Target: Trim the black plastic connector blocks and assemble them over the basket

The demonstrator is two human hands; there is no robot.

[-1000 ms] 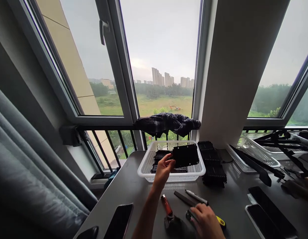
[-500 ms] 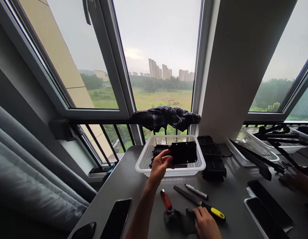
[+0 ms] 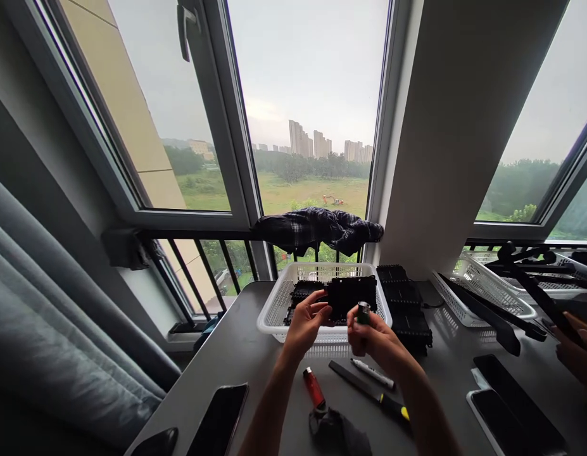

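My left hand (image 3: 308,320) grips the left edge of a flat black plastic panel (image 3: 351,292) with small notches along its rim, raised in front of the white basket. In my closed right hand (image 3: 373,335) is a green lighter (image 3: 363,312), its metal top pointing up, close to the panel's lower right edge. I cannot see a flame. More black plastic parts (image 3: 302,292) lie in the white basket (image 3: 274,316). Nearer me on the table are a red lighter (image 3: 313,387), a crumpled dark cloth or bag (image 3: 338,432), a file with a yellow-and-black handle (image 3: 354,379) and a marker (image 3: 373,372).
Black panels are stacked (image 3: 403,310) right of the basket. Phones lie at the left (image 3: 218,418) and right (image 3: 495,418). Another person's hand (image 3: 575,348) holds a dark part near more white baskets (image 3: 478,278). A window with a railing stands behind the table.
My right hand has picked the green lighter up from the table and raised it to the panel. My left hand still holds the panel in nearly the same place.
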